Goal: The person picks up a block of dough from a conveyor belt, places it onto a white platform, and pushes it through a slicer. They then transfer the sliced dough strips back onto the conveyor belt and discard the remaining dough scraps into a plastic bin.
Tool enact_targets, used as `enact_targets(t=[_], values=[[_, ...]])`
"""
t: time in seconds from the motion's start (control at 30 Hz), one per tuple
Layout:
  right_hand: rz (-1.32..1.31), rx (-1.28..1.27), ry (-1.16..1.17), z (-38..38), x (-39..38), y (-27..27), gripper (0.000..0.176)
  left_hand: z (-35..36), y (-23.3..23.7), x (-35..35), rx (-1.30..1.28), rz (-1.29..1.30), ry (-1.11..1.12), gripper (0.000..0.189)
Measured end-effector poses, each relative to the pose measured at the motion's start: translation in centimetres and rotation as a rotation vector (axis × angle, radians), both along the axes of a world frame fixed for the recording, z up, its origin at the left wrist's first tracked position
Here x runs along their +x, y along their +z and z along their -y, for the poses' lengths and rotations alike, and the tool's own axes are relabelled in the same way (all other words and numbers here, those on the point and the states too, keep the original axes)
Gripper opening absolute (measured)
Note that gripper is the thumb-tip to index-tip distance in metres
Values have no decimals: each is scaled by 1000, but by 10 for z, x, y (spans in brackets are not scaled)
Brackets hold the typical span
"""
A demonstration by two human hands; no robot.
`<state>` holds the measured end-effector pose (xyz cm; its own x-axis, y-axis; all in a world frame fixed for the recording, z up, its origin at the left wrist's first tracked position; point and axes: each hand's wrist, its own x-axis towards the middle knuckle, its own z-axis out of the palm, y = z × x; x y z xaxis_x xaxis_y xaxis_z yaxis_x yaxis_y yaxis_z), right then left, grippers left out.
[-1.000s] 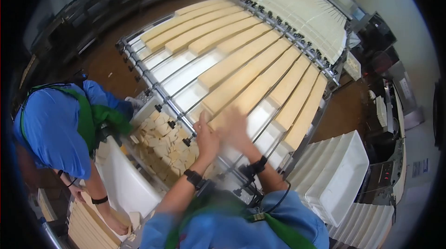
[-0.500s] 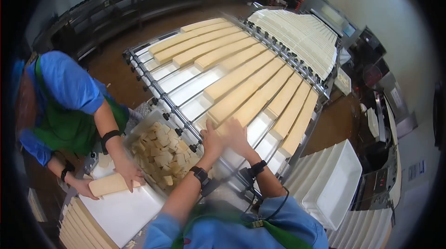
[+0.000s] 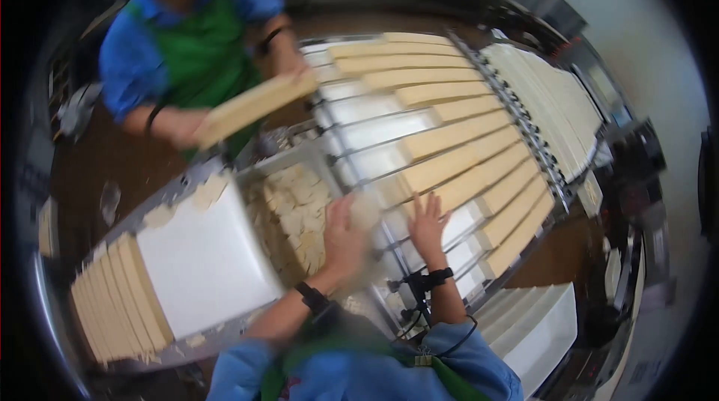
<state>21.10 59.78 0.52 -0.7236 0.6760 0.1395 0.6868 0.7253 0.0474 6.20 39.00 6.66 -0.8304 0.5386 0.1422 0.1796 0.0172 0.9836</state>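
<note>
My left hand (image 3: 343, 242), blurred by motion, is over the near right edge of the grey bin (image 3: 329, 164). Its fingers are closed on a pale slice (image 3: 366, 211), smeared in this view. In the bin lie many loose pale slices (image 3: 301, 195). To the right, my right hand (image 3: 428, 227) is open, fingers spread, with its fingertips at the near end of a long pale-yellow block (image 3: 468, 181). Similar blocks lie side by side in lanes between thin metal rods on the white rack table.
A co-worker (image 3: 191, 49) in a green apron holds another block (image 3: 255, 110) in both hands beyond the bin. Left of the bin is a white board (image 3: 198, 266) with a row of blocks (image 3: 123, 296). White trays (image 3: 535, 333) are stacked at lower right.
My left hand has moved left from the block's end toward the bin with the pale slice. My right hand's fingers have spread. The co-worker has lifted a block off the white board. The view has turned left.
</note>
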Motion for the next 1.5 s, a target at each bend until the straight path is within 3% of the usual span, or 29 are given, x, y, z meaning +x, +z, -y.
enact_targets(t=[0.03,0.07,0.13,0.2,0.27,0.33,0.4,0.43,0.47,0.57,0.67,0.77,0.9,1.0,1.07,1.17,1.27,1.37,1.5], values=[[34,1,-24,-4,2,-3,84,22,-8,-16,104,146,-55,73],[70,-2,-22,-9,1,-9,85,43,-16,-30,82,167,36,73],[12,119,92,-30,23,-48,83,102,-35,-56,-180,-366,0,60],[135,-63,18,-12,-33,5,81,171,-24,-70,-259,-329,121,60],[-41,275,85,42,-98,21,74,244,-54,-77,-382,-472,433,63],[-327,133,473,99,-166,31,65,322,-62,-62,-616,-485,837,68],[-361,-288,833,190,-250,54,54,392,-85,-57,-834,-288,1219,70],[-395,-332,919,225,-285,25,53,422,-92,-54,-884,-138,1333,72],[-394,-516,1009,282,-313,31,55,448,-97,-51,-927,12,1440,75],[-342,-665,1402,426,-399,8,51,507,-112,-52,-1033,95,1503,81],[-237,-730,1532,540,-468,-22,52,542,-118,-60,-806,152,1350,88],[-198,-678,1506,621,-516,-55,54,555,-123,-72,-917,204,1291,89],[-55,-497,1443,671,-550,-95,51,551,-112,-82,-919,241,1301,89],[-54,-542,1392,678,-545,-106,48,545,-104,-91,-948,319,1293,87],[-204,-390,1375,663,-538,-128,50,545,-109,-92,-957,288,1251,88],[-234,-486,1129,597,-502,-103,52,535,-123,-92,-1000,126,1179,90],[-342,-437,858,500,-445,-71,50,513,-104,-93,-938,124,884,91],[-337,-383,614,419,-382,-54,48,497,-104,-93,-837,-68,596,95],[-294,-279,479,388,-321,-57,49,483,-107,-103,-943,-41,392,101]])
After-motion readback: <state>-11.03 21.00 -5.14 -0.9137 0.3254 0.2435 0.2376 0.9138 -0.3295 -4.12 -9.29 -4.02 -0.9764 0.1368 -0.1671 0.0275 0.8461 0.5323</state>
